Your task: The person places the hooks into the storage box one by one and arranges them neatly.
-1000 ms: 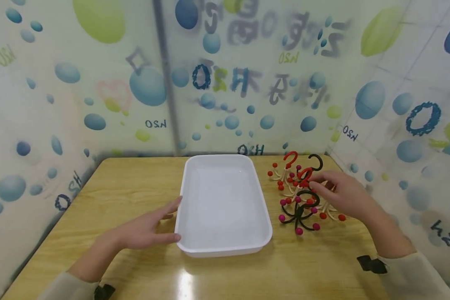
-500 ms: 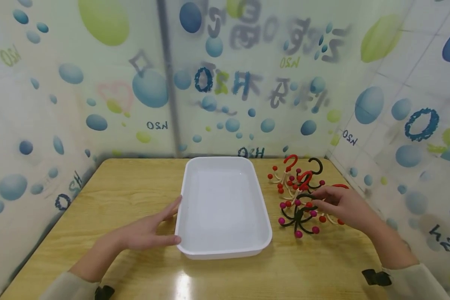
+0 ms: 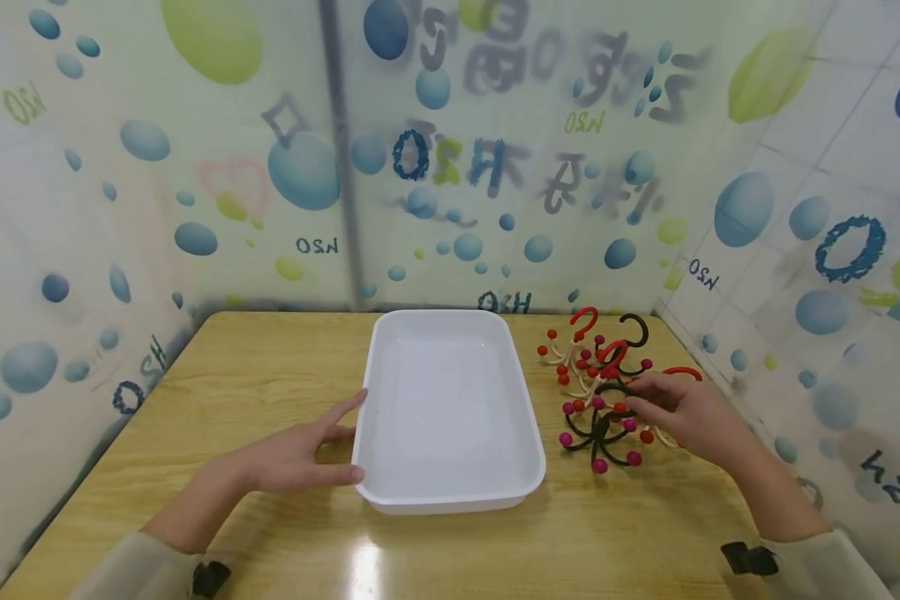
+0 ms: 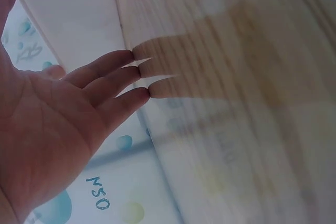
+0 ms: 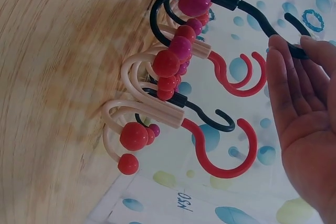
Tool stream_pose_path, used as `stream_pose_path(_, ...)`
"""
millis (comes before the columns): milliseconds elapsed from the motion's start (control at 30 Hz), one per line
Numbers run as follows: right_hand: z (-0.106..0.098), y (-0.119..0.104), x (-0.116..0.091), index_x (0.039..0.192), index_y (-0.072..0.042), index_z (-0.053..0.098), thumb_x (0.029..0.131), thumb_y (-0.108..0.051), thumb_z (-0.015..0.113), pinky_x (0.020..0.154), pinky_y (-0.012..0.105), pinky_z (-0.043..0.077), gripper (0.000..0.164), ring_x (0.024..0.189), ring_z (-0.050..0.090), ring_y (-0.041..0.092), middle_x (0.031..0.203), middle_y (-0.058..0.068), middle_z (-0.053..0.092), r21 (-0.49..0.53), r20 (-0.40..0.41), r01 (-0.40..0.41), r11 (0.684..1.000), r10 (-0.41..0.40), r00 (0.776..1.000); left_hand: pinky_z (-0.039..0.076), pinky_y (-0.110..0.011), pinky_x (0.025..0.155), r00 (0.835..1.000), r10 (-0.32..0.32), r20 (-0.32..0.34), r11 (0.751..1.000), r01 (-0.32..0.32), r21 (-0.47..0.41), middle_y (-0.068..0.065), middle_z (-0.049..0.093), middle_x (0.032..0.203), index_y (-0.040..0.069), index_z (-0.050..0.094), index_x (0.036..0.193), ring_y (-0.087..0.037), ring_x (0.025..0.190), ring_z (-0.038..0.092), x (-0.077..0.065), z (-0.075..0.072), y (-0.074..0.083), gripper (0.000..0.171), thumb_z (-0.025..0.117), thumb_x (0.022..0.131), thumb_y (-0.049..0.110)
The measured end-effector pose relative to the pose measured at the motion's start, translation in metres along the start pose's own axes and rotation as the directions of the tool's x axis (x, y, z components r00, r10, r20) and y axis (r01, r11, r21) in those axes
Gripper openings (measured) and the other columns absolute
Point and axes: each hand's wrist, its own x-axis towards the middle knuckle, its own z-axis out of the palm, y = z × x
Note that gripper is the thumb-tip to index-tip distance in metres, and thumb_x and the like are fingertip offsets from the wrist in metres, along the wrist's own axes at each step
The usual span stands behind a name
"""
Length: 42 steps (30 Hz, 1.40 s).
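A white rectangular tray [image 3: 450, 505] sits mid-table. My left hand [image 3: 288, 458] rests along its left side, thumb and fingertips at the rim, fingers spread and fairly straight. On the right stand several small hook hangers with curved, ball-tipped arms. My right hand [image 3: 693, 417] pinches the hook of the nearest, a black hook hanger [image 3: 598, 432] with pink balls. In the right wrist view, thumb and fingers meet on this black hook [image 5: 260, 17]; its ball-tipped arms are close over the wood. Beside it are cream hangers with red hooks [image 5: 226, 174] and another black hook hanger [image 5: 176, 98].
The wooden table [image 3: 270, 358] has patterned walls [image 3: 450, 208] close behind it and at both sides. More hangers, including a red-hooked one [image 3: 583, 321] and a black-hooked one [image 3: 636, 329], crowd the table's back right, close together behind the pinched one.
My right hand has moved from beside a red hook toward me and down, onto the near black hook hanger's hook. The left hand stays at the tray.
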Motion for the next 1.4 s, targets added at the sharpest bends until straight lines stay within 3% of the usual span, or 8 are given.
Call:
stream_pose_path(233,0.001,-0.002,0.000,0.120,-0.007,0.079,0.107,-0.019,0.074,0.066,0.024,0.060,0.018,0.080,0.075,0.001,0.097,0.004,0.083,0.056,-0.043,0.034,0.998,-0.031,0.999,0.036,-0.075,0.123,1.000,-0.027,0.014,0.999,0.027,-0.017,-0.020,0.057,0.163,0.028,0.005,0.178,-0.049,0.155,0.047,0.000,-0.001,0.000,0.110,0.076,0.100,0.058)
stream_pose_path(433,-0.002,-0.007,-0.001,0.121,-0.005,0.078,0.106,-0.017,0.076,0.068,0.021,0.061,0.020,0.081,0.073,-0.006,0.099,0.007,0.084,0.044,-0.107,0.038,0.998,-0.033,0.994,0.036,-0.075,0.123,1.000,-0.024,0.012,1.000,0.025,-0.010,-0.021,0.056,0.164,0.028,0.005,0.178,-0.050,0.155,0.047,0.002,-0.001,-0.002,0.110,0.076,0.100,0.058)
stream_pose_path(700,-0.007,-0.021,-0.001,0.118,-0.003,0.079,0.103,-0.009,0.077,0.067,0.015,0.059,0.016,0.080,0.073,-0.005,0.098,0.010,0.083,0.047,-0.213,0.132,0.990,-0.119,0.970,0.036,-0.074,0.124,1.000,-0.020,0.015,1.000,0.021,-0.018,-0.020,0.058,0.162,0.028,0.005,0.178,-0.048,0.154,0.049,0.003,-0.002,-0.002,0.110,0.077,0.099,0.058)
stream_pose_path(800,-0.008,-0.029,0.003,0.118,-0.006,0.079,0.105,-0.013,0.077,0.069,0.014,0.059,0.015,0.081,0.074,-0.004,0.097,0.008,0.083,0.035,-0.226,0.147,0.988,-0.136,0.965,0.036,-0.074,0.124,1.000,-0.019,0.016,1.000,0.019,-0.016,-0.020,0.058,0.162,0.028,0.005,0.178,-0.048,0.154,0.050,0.003,-0.002,-0.003,0.110,0.076,0.100,0.058)
stream_pose_path(967,-0.010,-0.046,0.013,0.119,-0.008,0.080,0.105,-0.017,0.077,0.065,0.015,0.054,0.017,0.077,0.070,-0.003,0.095,0.006,0.082,0.028,-0.262,0.159,0.987,-0.147,0.954,0.037,-0.073,0.123,1.000,-0.018,0.017,1.000,0.019,-0.020,-0.021,0.058,0.162,0.028,0.005,0.178,-0.048,0.153,0.050,0.002,-0.002,-0.004,0.110,0.076,0.100,0.058)
stream_pose_path(1200,-0.009,-0.070,0.039,0.117,-0.009,0.081,0.102,-0.011,0.079,0.062,0.015,0.054,0.015,0.076,0.067,0.001,0.096,0.008,0.080,0.082,-0.309,0.247,0.966,-0.211,0.927,0.038,-0.073,0.123,1.000,-0.024,0.015,1.000,0.024,-0.014,-0.021,0.059,0.162,0.027,0.006,0.177,-0.048,0.153,0.051,0.001,-0.002,-0.002,0.110,0.077,0.099,0.058)
stream_pose_path(1400,-0.004,-0.096,0.065,0.120,-0.005,0.079,0.106,-0.017,0.076,0.069,0.015,0.059,0.019,0.080,0.073,0.012,0.100,0.012,0.081,0.153,-0.265,0.249,0.956,-0.203,0.943,0.038,-0.073,0.122,0.999,-0.025,0.021,1.000,0.026,-0.016,-0.022,0.058,0.162,0.028,0.006,0.177,-0.049,0.152,0.051,0.002,-0.003,-0.001,0.109,0.076,0.099,0.058)
